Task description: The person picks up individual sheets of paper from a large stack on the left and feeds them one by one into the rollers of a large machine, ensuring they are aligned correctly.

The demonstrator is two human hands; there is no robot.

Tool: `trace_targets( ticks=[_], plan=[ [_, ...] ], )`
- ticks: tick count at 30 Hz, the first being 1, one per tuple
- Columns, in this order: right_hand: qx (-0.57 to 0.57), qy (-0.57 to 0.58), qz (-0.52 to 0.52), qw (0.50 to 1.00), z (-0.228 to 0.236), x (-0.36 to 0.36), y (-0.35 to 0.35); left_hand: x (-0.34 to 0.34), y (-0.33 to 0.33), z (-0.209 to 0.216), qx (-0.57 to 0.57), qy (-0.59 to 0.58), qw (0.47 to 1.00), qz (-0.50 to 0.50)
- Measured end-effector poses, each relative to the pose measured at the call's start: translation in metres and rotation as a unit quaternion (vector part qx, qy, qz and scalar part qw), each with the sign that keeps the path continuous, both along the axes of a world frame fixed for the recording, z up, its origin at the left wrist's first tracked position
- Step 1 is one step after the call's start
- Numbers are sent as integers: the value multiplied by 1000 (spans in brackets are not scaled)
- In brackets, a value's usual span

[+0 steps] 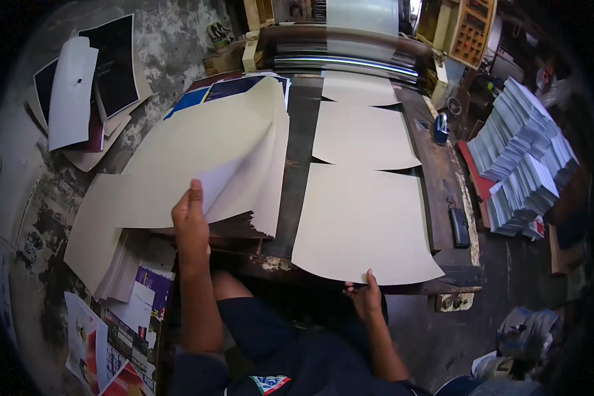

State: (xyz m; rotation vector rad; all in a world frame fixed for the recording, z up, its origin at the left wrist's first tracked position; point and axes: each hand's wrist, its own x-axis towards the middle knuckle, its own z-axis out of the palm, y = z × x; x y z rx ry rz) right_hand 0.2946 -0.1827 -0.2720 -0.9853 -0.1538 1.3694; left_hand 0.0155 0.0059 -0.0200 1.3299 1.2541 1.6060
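Note:
My left hand (pixel 193 221) pinches the edge of a large cream paper sheet (pixel 178 145), thumb on top. The sheet's right side lifts and curls above a stack of similar sheets (pixel 269 211). My right hand (pixel 368 300) is at the front edge of another cream sheet (pixel 366 221) on the machine bed. Its thumb lies over that edge, with the fingers lower and partly hidden. Two more cream sheets, a middle one (pixel 363 135) and a far one (pixel 358 87), run in line toward the rollers (pixel 350 63), with dark gaps showing at the joins.
A control panel (pixel 472 30) stands at the far right. Stacked white paper bundles (pixel 518 152) sit right of the bed. A blue object (pixel 441 129) and a dark case (pixel 459 228) lie on its right side. Printed sheets (pixel 86 343) and dark prints (pixel 115 66) are at left.

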Motion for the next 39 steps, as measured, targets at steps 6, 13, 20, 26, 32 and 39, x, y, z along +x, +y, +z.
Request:
trace_targets(
  ticks=[6, 13, 20, 26, 32, 39],
  plan=[
    [-32, -14, -58, 998, -15, -5, 6, 6, -28, 1, 113, 175, 977, 44],
    [103, 29, 10, 994, 79, 1, -1, 8, -59, 18, 302, 310, 864, -259],
    [108, -72, -25, 991, 114, 26, -15, 20, -70, 12, 299, 355, 768, -441],
    [-28, -57, 40, 997, 42, 31, -36, 12, -42, 13, 267, 417, 859, -128],
    [-62, -124, 109, 984, 7, -1, -75, -4, -21, -8, 219, 518, 825, -54],
    [-61, -95, 135, 984, 11, -26, -106, 1, -25, -13, 208, 453, 866, -31]
  ],
)
